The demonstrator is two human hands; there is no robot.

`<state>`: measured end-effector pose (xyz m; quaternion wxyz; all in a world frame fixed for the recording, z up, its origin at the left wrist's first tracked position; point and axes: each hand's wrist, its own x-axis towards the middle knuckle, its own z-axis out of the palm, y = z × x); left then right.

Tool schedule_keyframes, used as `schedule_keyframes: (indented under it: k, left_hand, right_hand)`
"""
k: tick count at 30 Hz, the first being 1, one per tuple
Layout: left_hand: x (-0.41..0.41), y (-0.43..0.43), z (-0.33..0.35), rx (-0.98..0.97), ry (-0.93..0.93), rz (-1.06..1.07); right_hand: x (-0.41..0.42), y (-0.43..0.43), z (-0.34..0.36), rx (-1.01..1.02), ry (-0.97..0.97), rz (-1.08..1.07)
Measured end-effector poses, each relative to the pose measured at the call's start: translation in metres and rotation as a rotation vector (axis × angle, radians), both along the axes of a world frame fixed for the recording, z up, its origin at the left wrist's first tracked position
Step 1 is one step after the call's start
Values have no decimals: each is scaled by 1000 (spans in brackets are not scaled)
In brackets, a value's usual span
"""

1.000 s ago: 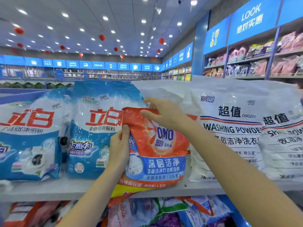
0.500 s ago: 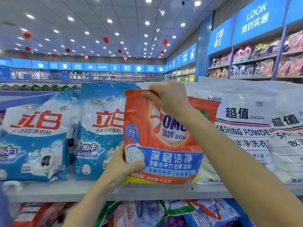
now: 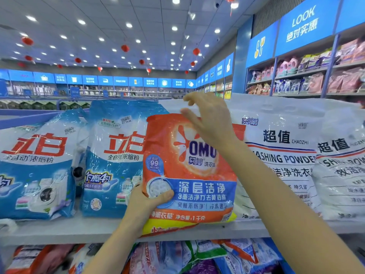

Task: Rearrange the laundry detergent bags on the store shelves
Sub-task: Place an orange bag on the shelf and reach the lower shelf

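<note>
An orange OMO detergent bag (image 3: 189, 171) stands upright on the grey shelf (image 3: 59, 228), between a blue bag (image 3: 116, 155) on its left and a white washing-powder bag (image 3: 280, 155) on its right. My left hand (image 3: 148, 200) grips the orange bag's lower left corner, thumb across its front. Above the bag's top edge hovers my right hand (image 3: 207, 117), fingers loosely spread and holding nothing. A second blue bag (image 3: 37, 165) stands at the far left. A second white bag (image 3: 341, 169) stands at the far right.
Below the shelf lies a heap of mixed detergent bags (image 3: 177, 258). Across the aisle at the right, wall shelves (image 3: 316, 76) carry pink and purple packs under blue signs. More shelving lines the far wall.
The orange bag went from hanging over the shelf edge to standing upright on the shelf. My right hand has let go of its top edge and lifted off it.
</note>
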<state>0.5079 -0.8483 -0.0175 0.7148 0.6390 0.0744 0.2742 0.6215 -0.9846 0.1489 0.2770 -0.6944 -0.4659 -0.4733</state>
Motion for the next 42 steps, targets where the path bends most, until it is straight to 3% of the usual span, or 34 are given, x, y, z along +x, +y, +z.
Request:
schedule_keyframes:
  k: [2, 5, 8, 10, 12, 17, 26, 28, 31, 37, 39, 42]
  left_hand:
    - [-2, 5, -2, -112, 5, -8]
    - [-5, 16, 3, -238, -33, -3]
    - [-8, 22, 15, -321, -91, -6]
    - [-9, 23, 21, -367, -119, -11]
    - [-11, 21, 26, -383, -118, -6]
    - [-23, 20, 36, -417, -116, -14]
    - [-43, 22, 42, -330, -114, -9]
    - [-46, 24, 39, -313, -124, 10]
    - [-50, 26, 33, -301, -132, 10]
    - [-68, 26, 21, -302, -83, 14]
    - [-79, 29, 17, -262, -60, 38]
    - [-103, 38, 12, -193, -18, 111]
  right_hand:
    - [-1, -26, -20, 237, 89, 161]
    - [7, -60, -65, 373, 407, 232]
    - [10, -68, -102, 217, 910, 387]
    - [9, -60, -118, 84, 1100, 493]
    - [3, -52, -126, 46, 1043, 474]
    - [-11, -48, -143, 182, 769, 356]
    - [-11, -54, -147, 172, 638, 363]
    - [-11, -58, -153, 127, 672, 396]
    - [-11, -66, -146, 4, 871, 419]
    - [-18, -41, -105, -51, 1289, 766]
    - [-26, -22, -108, 45, 1331, 815]
    - [-40, 4, -119, 231, 1232, 796]
